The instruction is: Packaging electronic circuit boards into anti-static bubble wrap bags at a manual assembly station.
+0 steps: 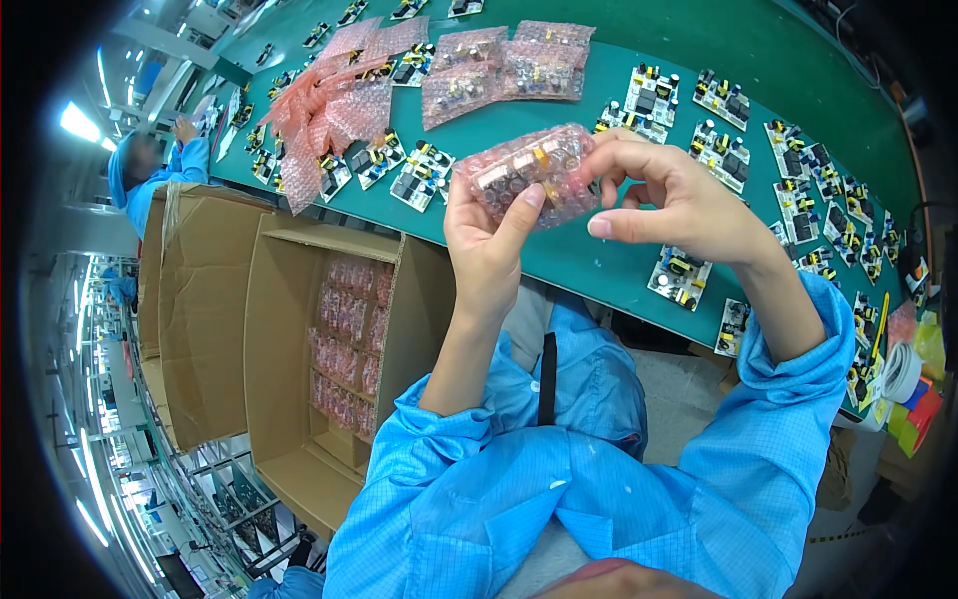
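My left hand [486, 235] grips a circuit board in a pink bubble-wrap bag [529, 175], thumb across its near face. White, black and yellow parts show through the clear film. At the bag's right end is my right hand [659, 190], its bent fingers touching the edge while the thumb stands apart below. Below and beyond the hands stretches a green table [559, 262] with bare circuit boards, one of them [681, 278] just under my right wrist. Past the held bag lie several bagged boards [464, 85] and a heap of flat pink bubble-wrap bags [344, 110].
To the left stands an open cardboard box [289, 399] with rows of pink-wrapped boards [344, 344] inside. Many bare boards [718, 155] cover the table's right side. A roll of white tape [901, 371] sits at the far right. Another person [160, 170] sits at the far left.
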A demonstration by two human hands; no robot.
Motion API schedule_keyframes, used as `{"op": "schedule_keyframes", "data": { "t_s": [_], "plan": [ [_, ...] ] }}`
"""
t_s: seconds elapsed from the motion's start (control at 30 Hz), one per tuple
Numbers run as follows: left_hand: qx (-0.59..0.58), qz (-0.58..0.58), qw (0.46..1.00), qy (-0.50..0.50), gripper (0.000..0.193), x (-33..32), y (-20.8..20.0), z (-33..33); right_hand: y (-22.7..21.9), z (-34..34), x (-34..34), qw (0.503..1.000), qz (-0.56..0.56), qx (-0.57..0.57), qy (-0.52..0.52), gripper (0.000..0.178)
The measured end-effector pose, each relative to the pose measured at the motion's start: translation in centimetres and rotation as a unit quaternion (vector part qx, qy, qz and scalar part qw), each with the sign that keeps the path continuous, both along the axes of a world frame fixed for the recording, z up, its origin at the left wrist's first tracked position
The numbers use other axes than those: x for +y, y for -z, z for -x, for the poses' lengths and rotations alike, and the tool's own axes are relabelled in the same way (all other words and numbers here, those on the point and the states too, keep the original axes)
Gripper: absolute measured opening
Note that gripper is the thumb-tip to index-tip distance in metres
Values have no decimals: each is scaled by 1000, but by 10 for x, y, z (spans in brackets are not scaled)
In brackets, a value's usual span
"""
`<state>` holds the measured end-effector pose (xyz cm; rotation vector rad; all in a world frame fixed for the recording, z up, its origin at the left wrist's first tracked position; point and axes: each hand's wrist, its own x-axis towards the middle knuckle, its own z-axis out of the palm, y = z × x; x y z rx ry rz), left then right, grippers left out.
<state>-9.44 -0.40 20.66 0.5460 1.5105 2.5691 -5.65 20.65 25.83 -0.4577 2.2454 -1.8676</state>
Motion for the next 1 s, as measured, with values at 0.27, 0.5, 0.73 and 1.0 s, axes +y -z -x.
{"op": "schedule_keyframes", "data": {
  "t_s": [0.27,0.5,0.73,1.0],
  "plan": [
    [18,9,1000,5,38,7,-7,10,5,3,-7,986,-42,117,106,13],
    [-1,67,997,25,41,27,-3,28,10,14,9,946,-114,220,211,17],
    [107,98,982,124,42,47,0,57,7,23,35,954,-64,184,228,24],
    [-88,141,983,83,47,24,-7,86,-9,21,54,952,-13,-11,306,31]
  ]
}}
